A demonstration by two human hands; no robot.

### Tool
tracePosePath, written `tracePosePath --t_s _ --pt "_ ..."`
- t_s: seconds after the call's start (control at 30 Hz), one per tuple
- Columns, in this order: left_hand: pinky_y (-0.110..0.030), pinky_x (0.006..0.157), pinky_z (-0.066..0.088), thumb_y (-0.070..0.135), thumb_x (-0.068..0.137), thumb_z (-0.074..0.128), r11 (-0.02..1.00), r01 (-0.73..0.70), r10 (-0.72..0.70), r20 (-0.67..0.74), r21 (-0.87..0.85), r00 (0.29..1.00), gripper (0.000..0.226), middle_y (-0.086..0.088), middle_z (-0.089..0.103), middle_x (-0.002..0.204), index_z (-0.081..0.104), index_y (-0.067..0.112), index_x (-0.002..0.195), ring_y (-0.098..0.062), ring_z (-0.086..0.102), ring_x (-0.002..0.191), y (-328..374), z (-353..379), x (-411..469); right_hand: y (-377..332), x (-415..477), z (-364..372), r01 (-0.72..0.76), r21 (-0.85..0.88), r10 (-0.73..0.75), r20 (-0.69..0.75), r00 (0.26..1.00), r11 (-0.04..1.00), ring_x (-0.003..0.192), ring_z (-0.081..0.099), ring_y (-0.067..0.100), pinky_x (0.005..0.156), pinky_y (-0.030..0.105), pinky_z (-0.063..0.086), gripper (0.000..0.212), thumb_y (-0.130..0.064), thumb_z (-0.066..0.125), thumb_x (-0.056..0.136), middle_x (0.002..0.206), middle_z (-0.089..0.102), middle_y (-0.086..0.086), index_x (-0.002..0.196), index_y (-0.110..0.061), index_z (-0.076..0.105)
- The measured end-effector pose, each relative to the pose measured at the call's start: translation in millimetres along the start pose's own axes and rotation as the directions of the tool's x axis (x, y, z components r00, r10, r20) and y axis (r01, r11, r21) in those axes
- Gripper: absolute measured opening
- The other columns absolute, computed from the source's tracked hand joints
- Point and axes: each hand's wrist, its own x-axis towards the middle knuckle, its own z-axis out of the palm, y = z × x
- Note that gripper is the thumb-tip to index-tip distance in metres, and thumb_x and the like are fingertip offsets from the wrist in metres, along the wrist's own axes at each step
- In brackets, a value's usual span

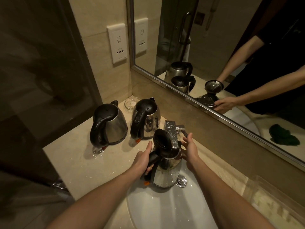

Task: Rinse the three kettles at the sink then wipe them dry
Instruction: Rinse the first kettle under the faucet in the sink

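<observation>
A steel kettle [166,172] with its black lid flipped open sits under the chrome faucet [171,133], above the white sink [165,209]. My left hand [143,161] grips its black handle. My right hand [189,147] has its fingers spread on the far side of the kettle's rim, beside the faucet lever; I cannot tell whether it touches either one. Two more steel kettles stand upright with lids closed on the counter to the left: one [109,124] further left, one [146,119] next to the faucet. Both are wet.
A glass dish [131,104] sits in the back corner behind the kettles. Water pools on the beige counter [79,159]. A mirror [231,52] runs along the back wall and reflects a dark green cloth. A wall socket [118,43] is above the counter.
</observation>
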Motion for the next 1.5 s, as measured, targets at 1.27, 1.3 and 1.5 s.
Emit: tracePosePath --t_s 1.27,1.3,1.5 --pt "-0.025 0.047 0.04 0.077 0.094 0.03 1.0 -0.012 0.012 0.0 -0.008 1.0 0.075 -0.003 0.053 0.052 0.056 0.011 0.07 -0.013 0.045 0.038 0.6 0.6 -2.7 0.5 1.4 -2.6 0.002 -0.002 -0.002 -0.012 1.0 1.0 0.135 0.039 0.034 0.11 0.05 0.027 0.07 -0.062 0.023 0.097 0.148 0.042 0.011 0.147 -0.015 0.038" --pt "-0.025 0.047 0.04 0.077 0.094 0.03 1.0 -0.014 0.014 -0.001 -0.007 1.0 0.075 -0.003 0.053 0.052 0.056 0.011 0.07 -0.013 0.045 0.038 0.8 0.5 -3.1 0.6 1.4 -2.5 -0.004 0.0 0.004 -0.016 1.0 1.0 0.135 0.039 0.034 0.111 0.05 0.027 0.071 -0.063 0.023 0.097 0.148 0.042 0.011 0.146 -0.015 0.037" --pt "-0.026 0.048 0.039 0.077 0.093 0.029 1.0 -0.023 0.023 -0.004 -0.009 1.0 0.075 -0.004 0.052 0.051 0.055 0.012 0.066 -0.014 0.045 0.038 1.4 0.0 -3.7 -1.1 -3.3 -1.3 -0.008 0.0 0.008 -0.004 1.0 1.0 0.131 0.042 0.034 0.105 0.047 0.031 0.052 -0.058 0.022 0.1 0.123 0.053 0.009 0.117 -0.019 0.051"
